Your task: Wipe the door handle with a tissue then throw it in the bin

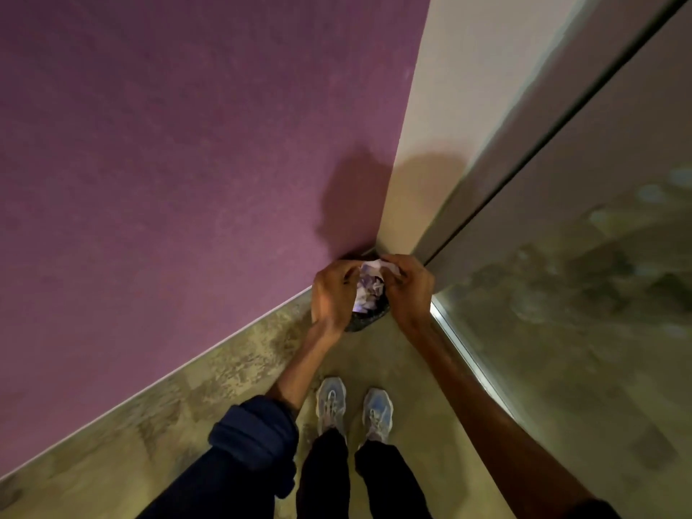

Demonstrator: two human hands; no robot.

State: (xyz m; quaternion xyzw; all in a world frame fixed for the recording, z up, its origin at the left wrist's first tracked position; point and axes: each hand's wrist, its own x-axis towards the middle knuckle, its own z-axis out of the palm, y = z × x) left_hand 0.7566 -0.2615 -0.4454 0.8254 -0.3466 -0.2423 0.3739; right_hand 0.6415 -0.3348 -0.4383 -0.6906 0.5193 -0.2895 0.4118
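A crumpled white tissue is pinched between my two hands, directly above a small dark bin that stands on the floor in the corner. My left hand grips the tissue from the left and my right hand from the right. More crumpled white paper shows below the tissue, inside the bin. Most of the bin is hidden behind my hands. No door handle is in view.
A purple wall runs along the left and meets a cream wall at the corner. A glass panel with a metal bottom rail closes the right side. My two feet in pale trainers stand on the mottled floor.
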